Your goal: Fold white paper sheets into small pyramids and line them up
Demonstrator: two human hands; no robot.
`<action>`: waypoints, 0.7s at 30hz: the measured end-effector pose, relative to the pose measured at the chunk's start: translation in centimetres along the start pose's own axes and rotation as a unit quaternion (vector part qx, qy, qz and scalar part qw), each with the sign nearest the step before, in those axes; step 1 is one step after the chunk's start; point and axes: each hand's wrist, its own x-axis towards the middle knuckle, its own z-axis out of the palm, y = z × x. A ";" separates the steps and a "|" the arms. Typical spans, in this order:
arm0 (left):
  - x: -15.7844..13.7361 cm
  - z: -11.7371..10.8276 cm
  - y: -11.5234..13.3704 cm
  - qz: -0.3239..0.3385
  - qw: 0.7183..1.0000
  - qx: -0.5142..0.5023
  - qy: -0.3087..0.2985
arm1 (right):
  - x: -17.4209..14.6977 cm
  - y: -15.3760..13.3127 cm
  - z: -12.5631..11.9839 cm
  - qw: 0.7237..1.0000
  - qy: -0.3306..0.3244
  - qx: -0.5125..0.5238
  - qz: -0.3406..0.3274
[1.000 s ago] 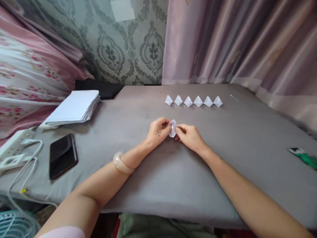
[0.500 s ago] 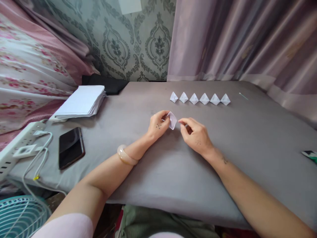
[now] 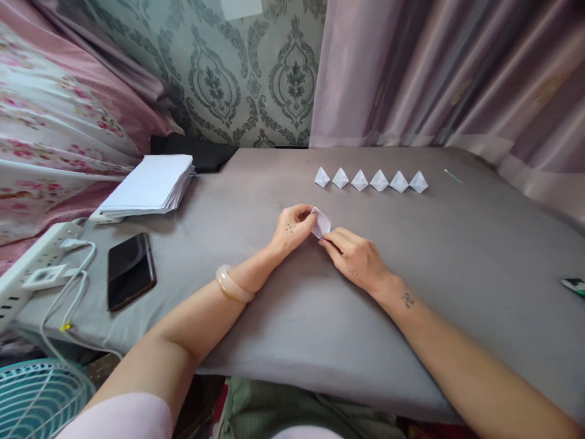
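Note:
Between my two hands, above the middle of the grey-covered table [image 3: 292, 317], is a small folded piece of white paper [image 3: 322, 223]. My left hand [image 3: 292, 229] pinches its left side between thumb and fingers. The fingertips of my right hand [image 3: 354, 251] close on its lower right corner. Fingers partly hide the paper's edges. Beyond my hands, several white folded paper shapes [image 3: 359, 180] with pointed tops stand in a row.
At the left lie a stack of white paper [image 3: 148, 180], a black phone [image 3: 131, 271] and a power strip [image 3: 43, 262] with white cables. A fan [image 3: 41, 399] stands below the table's left edge. A thin white stick [image 3: 452, 176] lies at the far right.
My right hand has moved left and closed on the paper's lower corner; before, it was apart from it. My left hand keeps its pinch, and the paper has turned slightly.

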 end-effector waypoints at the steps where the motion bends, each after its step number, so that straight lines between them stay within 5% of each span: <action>1: 0.0 0.0 0.2 -0.003 1.000 0.000 -0.005 | 0.0 0.0 0.0 1.000 -0.001 -0.001 -0.001; 12: 0.9 -0.5 -1.2 0.018 0.995 0.092 0.016 | -0.1 -0.2 0.1 1.000 0.005 0.017 -0.001; 21: 1.1 -1.3 0.3 0.018 0.979 0.203 -0.002 | 0.3 0.0 0.5 0.999 0.034 0.032 -0.007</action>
